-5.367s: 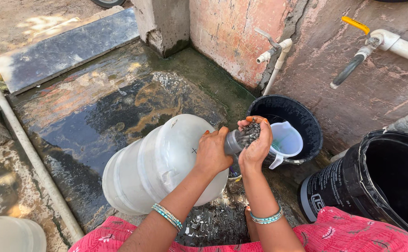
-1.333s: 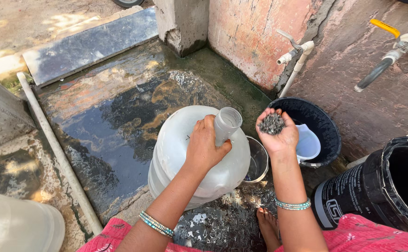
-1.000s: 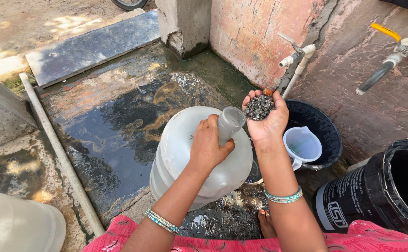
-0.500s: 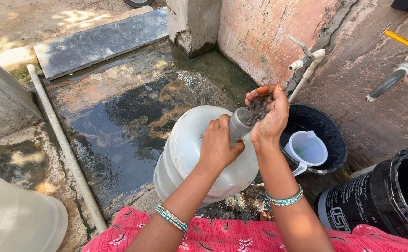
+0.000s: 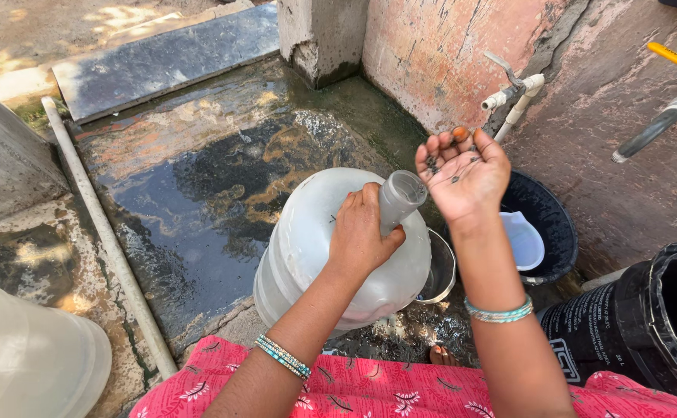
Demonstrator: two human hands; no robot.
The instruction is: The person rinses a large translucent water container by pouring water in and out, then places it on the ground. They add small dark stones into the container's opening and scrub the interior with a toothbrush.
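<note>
At the far left edge, the rounded shoulder of a second pale translucent plastic container [image 5: 29,364] sits on wet concrete beside a thin white pipe [image 5: 102,232] that runs along the flooded, algae-stained washing floor [image 5: 214,178]. In the centre, a large translucent white plastic water jar [image 5: 315,240] lies tilted on the floor with its narrow neck [image 5: 400,200] pointing up and to the right. The left hand [image 5: 361,232], bangles at the wrist, is clenched around the base of that neck, fingers [image 5: 350,209] wrapped over the jar's shoulder. Just right of the neck and a little above its open mouth, the right hand [image 5: 462,174] is held palm up, fingers released and spread, with a few dark gritty specks [image 5: 435,164] clinging to the skin; it grips nothing and does not touch the jar. Beneath it stands a round black plastic tub [image 5: 551,232] holding a pale blue plastic mug [image 5: 524,240], under a white wall tap [image 5: 509,93] on the peeling pink wall. At the lower right, a big black plastic drum [image 5: 632,325] bears a white rectangular printed mark on its side. A yellow-handled tap [image 5: 667,93] juts from the right wall.
</note>
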